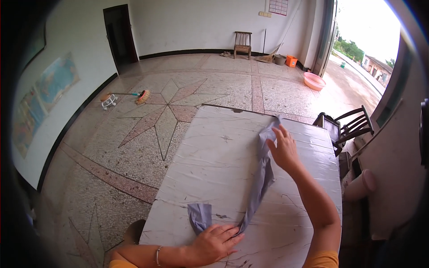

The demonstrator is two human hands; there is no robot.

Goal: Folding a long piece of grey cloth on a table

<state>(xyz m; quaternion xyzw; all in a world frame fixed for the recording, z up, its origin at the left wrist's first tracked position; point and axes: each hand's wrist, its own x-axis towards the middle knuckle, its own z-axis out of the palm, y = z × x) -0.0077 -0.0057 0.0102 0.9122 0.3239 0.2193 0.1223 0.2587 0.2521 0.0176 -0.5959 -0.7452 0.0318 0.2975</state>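
A long, narrow strip of grey-purple cloth lies rumpled across the white table. From near the far edge it runs toward me, bends by my left hand, and a short wider end turns up at the left. My left hand rests flat over the near bend, fingers stretched out, hiding part of the cloth. At the far end my right hand is open, its fingers apart beside and partly over the strip. Whether those fingertips touch the cloth I cannot tell.
The table's pale covering is creased and scuffed. Beyond its right side stand a dark wooden chair and a pink bin. A broom lies on the patterned floor. Farther off are a small chair, an orange bucket and a pink basin.
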